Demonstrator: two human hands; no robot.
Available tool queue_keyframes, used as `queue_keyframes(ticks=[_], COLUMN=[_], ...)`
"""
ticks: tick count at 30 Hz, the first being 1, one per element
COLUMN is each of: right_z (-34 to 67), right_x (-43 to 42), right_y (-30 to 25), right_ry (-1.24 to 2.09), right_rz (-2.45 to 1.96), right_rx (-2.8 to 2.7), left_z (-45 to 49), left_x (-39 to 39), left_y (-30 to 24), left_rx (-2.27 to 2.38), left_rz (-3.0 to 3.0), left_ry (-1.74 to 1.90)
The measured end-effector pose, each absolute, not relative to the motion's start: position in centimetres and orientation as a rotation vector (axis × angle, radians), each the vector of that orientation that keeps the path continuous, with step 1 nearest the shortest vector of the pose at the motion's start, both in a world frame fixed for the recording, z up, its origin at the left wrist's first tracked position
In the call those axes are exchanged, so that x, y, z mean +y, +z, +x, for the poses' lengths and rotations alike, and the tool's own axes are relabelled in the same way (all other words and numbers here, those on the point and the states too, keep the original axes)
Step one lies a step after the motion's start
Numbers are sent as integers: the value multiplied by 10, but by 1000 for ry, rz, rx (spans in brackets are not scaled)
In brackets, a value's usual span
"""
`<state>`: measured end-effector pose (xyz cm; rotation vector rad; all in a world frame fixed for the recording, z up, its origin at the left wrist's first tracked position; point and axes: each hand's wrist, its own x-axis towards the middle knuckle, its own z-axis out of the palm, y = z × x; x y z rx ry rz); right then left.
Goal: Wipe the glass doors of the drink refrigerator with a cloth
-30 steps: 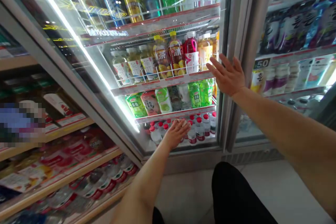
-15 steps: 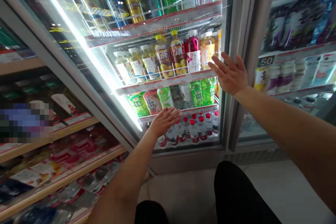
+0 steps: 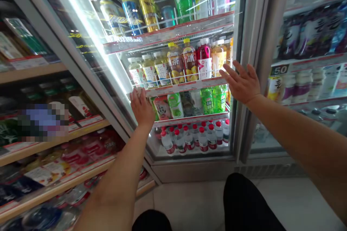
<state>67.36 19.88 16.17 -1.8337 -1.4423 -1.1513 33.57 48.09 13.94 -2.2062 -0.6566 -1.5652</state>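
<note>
An upright drinks fridge stands in front of me with its glass door [image 3: 89,54] swung open to the left. My left hand [image 3: 141,106] lies against the door's lit inner edge, fingers pointing up, by the left end of the tea-bottle shelf [image 3: 187,86]; it holds nothing. My right hand [image 3: 242,83] is open with fingers spread, at the fridge's right frame [image 3: 244,25] level with that shelf. Below are green bottles [image 3: 207,100] and red-capped water bottles [image 3: 199,139]. Cans [image 3: 148,11] stand on the top shelf.
A second fridge [image 3: 306,61] with purple and white bottles stands closed on the right. Wooden shelves [image 3: 54,140] with packaged goods and bottles run along the left. My dark-clothed knees [image 3: 244,202] are low in view above a pale tiled floor [image 3: 284,202].
My left hand rose from the water bottles at the bottom shelf up and left to the door edge by the middle shelf. The right hand stayed by the frame.
</note>
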Motion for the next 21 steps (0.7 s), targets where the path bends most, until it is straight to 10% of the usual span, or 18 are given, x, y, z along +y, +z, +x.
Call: queue_keyframes(ticks=[21], right_z=[680], right_x=[204], right_y=[153], right_ry=[-1528], right_rz=[-1720], right_rx=[-1412], left_z=[363], left_x=[432], left_y=[44], left_rx=[333], left_rz=[-2291], left_ry=[-498])
